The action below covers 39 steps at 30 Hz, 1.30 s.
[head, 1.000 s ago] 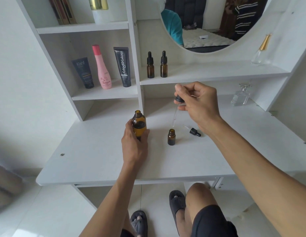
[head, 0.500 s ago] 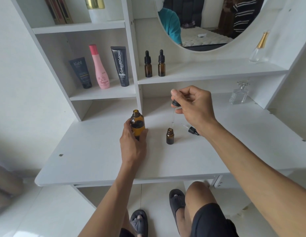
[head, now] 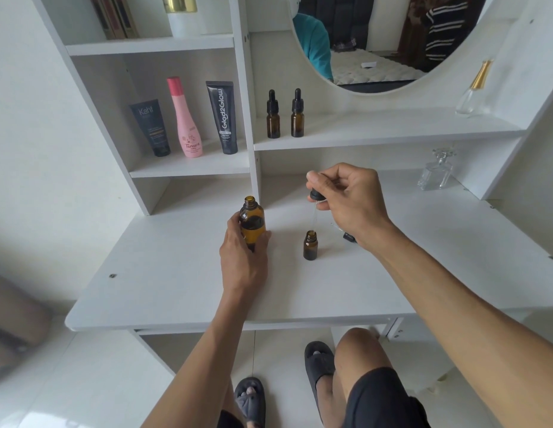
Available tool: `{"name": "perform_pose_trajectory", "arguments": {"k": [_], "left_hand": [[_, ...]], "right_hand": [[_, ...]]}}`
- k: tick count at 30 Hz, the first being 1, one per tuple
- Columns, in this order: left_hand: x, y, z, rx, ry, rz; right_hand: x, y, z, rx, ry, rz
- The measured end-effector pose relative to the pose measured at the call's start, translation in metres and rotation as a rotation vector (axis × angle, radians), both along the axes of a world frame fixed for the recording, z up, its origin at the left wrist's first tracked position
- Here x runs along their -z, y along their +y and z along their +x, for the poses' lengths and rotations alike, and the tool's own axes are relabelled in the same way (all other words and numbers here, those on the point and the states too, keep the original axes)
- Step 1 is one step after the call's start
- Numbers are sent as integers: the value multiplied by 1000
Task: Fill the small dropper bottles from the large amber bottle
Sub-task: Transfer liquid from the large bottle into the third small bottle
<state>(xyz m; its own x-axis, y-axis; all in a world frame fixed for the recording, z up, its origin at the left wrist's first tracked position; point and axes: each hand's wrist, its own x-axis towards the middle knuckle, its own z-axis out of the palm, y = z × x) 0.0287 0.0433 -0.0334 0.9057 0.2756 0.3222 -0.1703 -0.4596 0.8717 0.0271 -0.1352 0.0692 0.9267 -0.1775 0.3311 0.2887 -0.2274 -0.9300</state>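
My right hand (head: 352,199) pinches dropper (head: 316,205) w/ tip at small bottle (head: 310,245) mouth on desk (head: 176,288); left hand (head: 244,257) grips large amber bottle (head: 252,222). Risk: shaky aim drips onto desk.

Uncapped large amber bottle (head: 252,223) upright beside open small bottle (head: 310,245), perhaps part-filled.

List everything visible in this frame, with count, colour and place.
large amber bottle: 1, amber, open, desk
small dropper bottle: 1, amber, open, desk centre
dropper: 1, black cap, glass tube above the small bottle's mouth
dropper cap: 1, black, desk, behind right wrist
capped dropper bottles: 2, amber, shelf
tubes: 2, dark, left shelf
pink bottle: 1, between tubes
clear glass bottles: 2, right
left hand: grips large bottle
right hand: pinches dropper
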Motion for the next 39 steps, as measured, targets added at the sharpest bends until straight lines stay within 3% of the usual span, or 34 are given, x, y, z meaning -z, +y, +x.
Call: {"name": "perform_pose_trajectory", "arguments": {"k": [39], "left_hand": [[0, 0, 0, 8, -10, -3]], "right_hand": [[1, 2, 0, -6, -15, -109]]}}
